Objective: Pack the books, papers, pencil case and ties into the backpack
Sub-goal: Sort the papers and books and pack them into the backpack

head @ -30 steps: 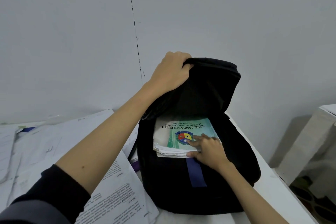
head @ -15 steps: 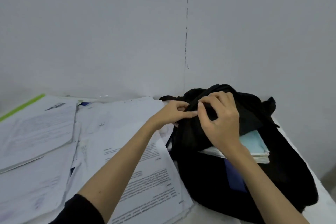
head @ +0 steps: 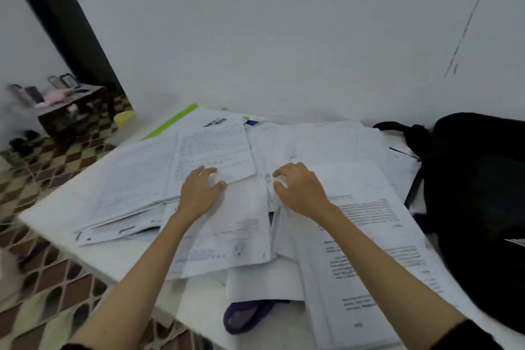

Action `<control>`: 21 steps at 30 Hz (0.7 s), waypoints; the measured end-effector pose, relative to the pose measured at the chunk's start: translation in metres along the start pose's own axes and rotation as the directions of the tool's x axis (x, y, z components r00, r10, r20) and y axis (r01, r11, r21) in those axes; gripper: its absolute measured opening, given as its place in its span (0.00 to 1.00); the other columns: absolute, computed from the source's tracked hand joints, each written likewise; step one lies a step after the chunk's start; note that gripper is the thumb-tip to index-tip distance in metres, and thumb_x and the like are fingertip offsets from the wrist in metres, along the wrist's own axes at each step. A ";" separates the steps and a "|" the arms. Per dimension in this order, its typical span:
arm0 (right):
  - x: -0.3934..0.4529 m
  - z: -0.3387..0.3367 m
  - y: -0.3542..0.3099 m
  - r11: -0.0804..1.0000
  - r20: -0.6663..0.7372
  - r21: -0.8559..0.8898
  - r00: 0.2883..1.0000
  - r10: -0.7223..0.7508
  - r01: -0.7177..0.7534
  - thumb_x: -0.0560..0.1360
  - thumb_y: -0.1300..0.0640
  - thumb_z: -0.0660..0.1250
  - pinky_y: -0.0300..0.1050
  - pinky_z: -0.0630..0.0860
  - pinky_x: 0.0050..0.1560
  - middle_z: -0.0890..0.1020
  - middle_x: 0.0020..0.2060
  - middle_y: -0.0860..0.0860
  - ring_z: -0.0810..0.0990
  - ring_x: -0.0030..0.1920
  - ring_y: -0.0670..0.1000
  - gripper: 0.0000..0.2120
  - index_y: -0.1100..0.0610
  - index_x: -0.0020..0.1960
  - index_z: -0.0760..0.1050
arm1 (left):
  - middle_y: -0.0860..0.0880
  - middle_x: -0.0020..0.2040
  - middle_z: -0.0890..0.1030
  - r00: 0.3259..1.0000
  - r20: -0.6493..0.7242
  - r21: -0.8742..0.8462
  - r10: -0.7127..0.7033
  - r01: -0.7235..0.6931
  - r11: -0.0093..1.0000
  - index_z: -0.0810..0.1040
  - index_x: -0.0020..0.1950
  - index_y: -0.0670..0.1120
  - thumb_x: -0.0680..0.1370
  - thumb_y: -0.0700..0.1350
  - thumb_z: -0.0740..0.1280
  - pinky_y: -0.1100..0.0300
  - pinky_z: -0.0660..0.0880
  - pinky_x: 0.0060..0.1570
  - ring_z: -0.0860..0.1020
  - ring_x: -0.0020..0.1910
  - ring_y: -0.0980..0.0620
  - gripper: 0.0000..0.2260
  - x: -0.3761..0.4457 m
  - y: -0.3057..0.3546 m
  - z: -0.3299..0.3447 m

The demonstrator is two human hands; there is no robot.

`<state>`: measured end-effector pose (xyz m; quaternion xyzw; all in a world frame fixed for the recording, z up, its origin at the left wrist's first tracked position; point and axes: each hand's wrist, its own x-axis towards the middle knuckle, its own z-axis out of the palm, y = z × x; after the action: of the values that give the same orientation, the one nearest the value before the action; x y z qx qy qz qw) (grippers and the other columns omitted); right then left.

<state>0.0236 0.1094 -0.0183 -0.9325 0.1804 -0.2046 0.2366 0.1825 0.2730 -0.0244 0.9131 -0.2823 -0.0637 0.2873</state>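
Note:
Loose white papers (head: 355, 193) lie spread in overlapping piles over the white table (head: 71, 207). My left hand (head: 200, 190) sits on the middle pile, its fingers on a handwritten sheet (head: 213, 150) and its thumb at that sheet's lower corner, pinching it. Just to the right, my right hand (head: 298, 187) curls its fingers round the edge of another sheet. At the right edge of the table the black backpack (head: 483, 179) lies slumped, its inside hidden. A purple tie (head: 244, 318) pokes out from under the papers at the front edge.
A green-edged folder (head: 170, 122) and a small blue object (head: 251, 122) lie at the back of the piles near the white wall. On the patterned floor at the left stands a low dark stand (head: 68, 111) with small items and a yellow bowl (head: 124, 118).
Both hands have left the backpack's top and moved left onto the paper piles. The view has swung left, so the backpack now sits at the right edge.

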 end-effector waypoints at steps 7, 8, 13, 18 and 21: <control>0.052 0.080 -0.078 0.993 0.173 -0.083 0.983 -0.069 0.085 0.80 0.55 0.58 0.46 0.56 0.67 0.69 0.69 0.49 0.63 0.70 0.50 0.18 0.54 0.69 0.69 | 0.45 0.71 0.70 0.994 0.021 -0.054 0.110 -0.109 0.993 0.75 0.66 0.45 0.80 0.47 0.61 0.57 0.62 0.67 0.67 0.70 0.46 0.15 0.003 -0.084 -0.036; 0.057 0.089 -0.086 0.988 0.202 -0.122 0.977 -0.072 0.098 0.80 0.54 0.58 0.47 0.53 0.69 0.69 0.70 0.49 0.62 0.71 0.50 0.18 0.53 0.69 0.69 | 0.46 0.66 0.75 0.996 -0.033 -0.126 0.085 -0.088 0.988 0.78 0.61 0.44 0.80 0.45 0.62 0.61 0.65 0.62 0.71 0.66 0.47 0.12 0.004 -0.091 -0.044; 0.069 0.116 -0.113 0.961 0.234 -0.269 0.972 -0.003 0.067 0.80 0.49 0.55 0.51 0.59 0.65 0.74 0.62 0.53 0.68 0.63 0.54 0.16 0.57 0.62 0.72 | 0.44 0.67 0.72 0.963 -0.180 -0.047 -0.199 0.194 0.980 0.76 0.61 0.48 0.78 0.47 0.63 0.52 0.66 0.62 0.69 0.66 0.42 0.13 0.025 -0.151 -0.079; 0.088 0.122 -0.129 0.945 0.242 -0.321 0.970 0.014 0.067 0.80 0.48 0.55 0.50 0.63 0.62 0.75 0.57 0.54 0.70 0.60 0.55 0.16 0.58 0.56 0.74 | 0.38 0.71 0.63 0.825 -0.126 -0.080 -0.550 0.544 0.835 0.64 0.71 0.47 0.78 0.59 0.60 0.43 0.58 0.68 0.60 0.70 0.36 0.26 0.034 -0.202 -0.103; 0.097 0.128 -0.137 0.955 0.277 -0.290 0.961 0.023 0.060 0.80 0.48 0.56 0.50 0.64 0.61 0.74 0.57 0.54 0.70 0.59 0.54 0.15 0.58 0.56 0.74 | 0.37 0.70 0.63 0.777 -0.129 -0.072 -0.616 0.612 0.787 0.62 0.72 0.45 0.76 0.61 0.62 0.42 0.59 0.66 0.60 0.69 0.35 0.30 0.042 -0.214 -0.112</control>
<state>0.1988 0.2275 -0.0224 -0.9785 0.1652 -0.0448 0.1153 0.3510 0.4490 -0.0503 0.9535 0.0532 -0.0907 0.2826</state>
